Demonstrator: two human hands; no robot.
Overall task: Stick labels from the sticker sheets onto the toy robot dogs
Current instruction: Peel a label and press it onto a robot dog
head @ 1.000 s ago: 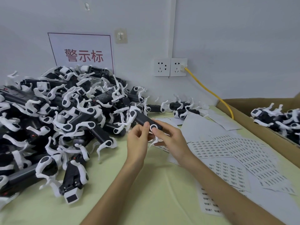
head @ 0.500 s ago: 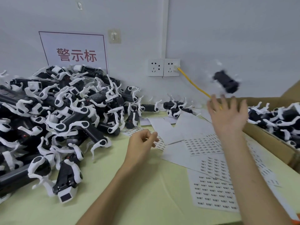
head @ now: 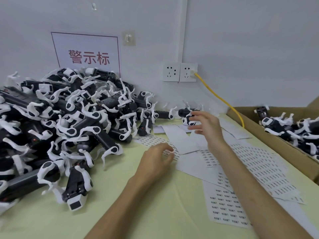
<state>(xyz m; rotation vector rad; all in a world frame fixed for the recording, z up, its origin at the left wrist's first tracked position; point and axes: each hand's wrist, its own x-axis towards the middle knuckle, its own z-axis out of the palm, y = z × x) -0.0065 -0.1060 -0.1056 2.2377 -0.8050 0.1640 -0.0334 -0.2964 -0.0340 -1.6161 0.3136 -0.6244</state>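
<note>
Bright, soft, even light across the whole scene. Only faint, diffuse shadows lie under the forearms on the pale table (head: 120,213). The right hand (head: 205,125) is smeared with motion blur, its fingers ghosted. The left hand (head: 155,161) goes soft at the fingertips. The red characters on the sign (head: 86,56) read crisp, while the print on the sticker sheets (head: 259,161) is too fine to make out. There's wide-angle stretch at the edges: the toy robot dogs (head: 69,118) bulge at the left, and the cardboard box (head: 279,145) pulls out at the right.
</note>
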